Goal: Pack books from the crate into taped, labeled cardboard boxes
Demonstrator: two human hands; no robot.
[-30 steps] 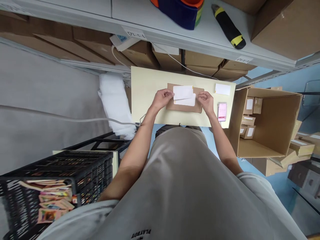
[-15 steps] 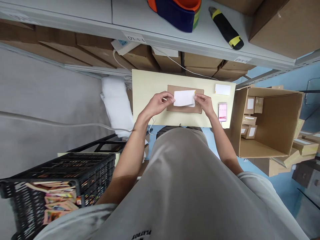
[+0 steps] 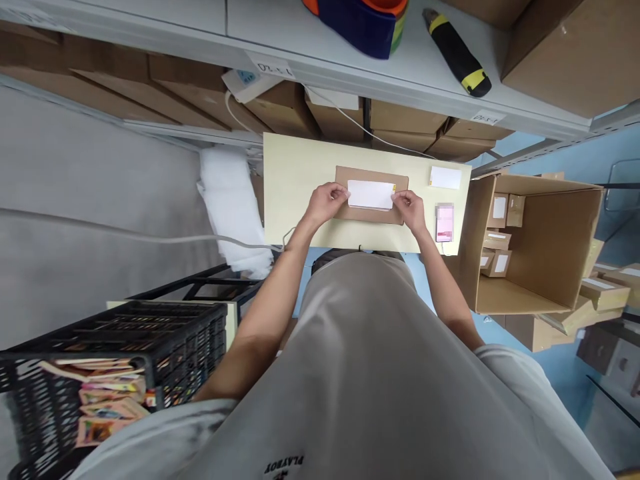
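A white label with a small yellow mark at its right corner is held level over a flat brown cardboard box. My left hand pinches the label's left end between thumb and fingers. At the opposite end my right hand is closed on the label near the yellow mark. The label lines up roughly with the box's long sides; whether its middle touches the box I cannot tell. Beneath both lies a pale yellow board.
Another white label and a phone lie at the board's right. A large open carton holds several small boxes. Above, a shelf carries a tape dispenser and a utility knife. A black crate stands lower left.
The label has straightened and lies squarer over the box, covering the white sheet that showed beneath its lower right. My right hand has shifted slightly right and down.
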